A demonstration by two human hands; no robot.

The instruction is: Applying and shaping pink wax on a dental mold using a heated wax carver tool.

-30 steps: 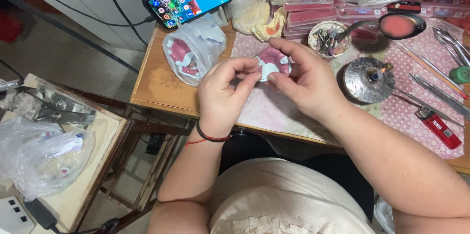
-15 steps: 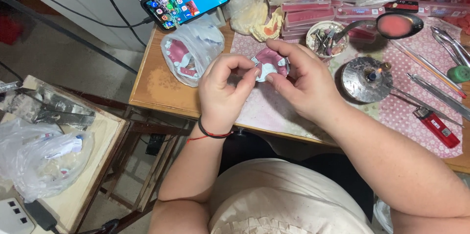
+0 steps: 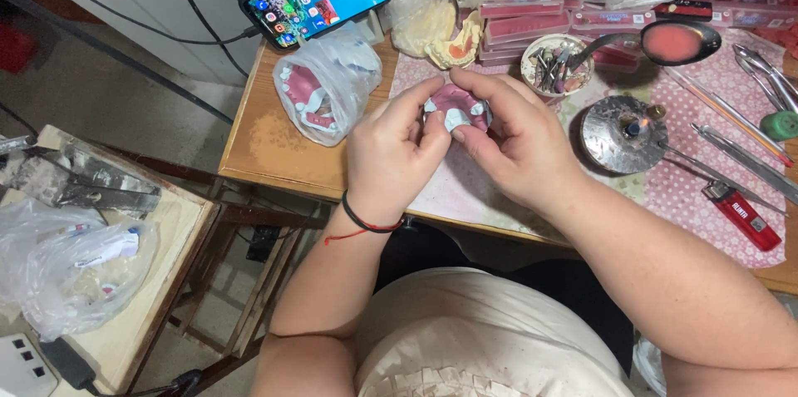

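Since a moment ago little has shifted: the left hand [image 3: 397,156] and the right hand [image 3: 509,141] have stayed together above the wooden worktop [image 3: 274,152], and the pink wax denture base with white teeth [image 3: 457,108] remains pinched between them, just turned slightly. Each grip is closed on it, thumbs pressing its front edge. To the right a small round metal burner [image 3: 619,135] shows a tiny flame; a clear plastic bag of pink dental casts [image 3: 324,89] lies to the left.
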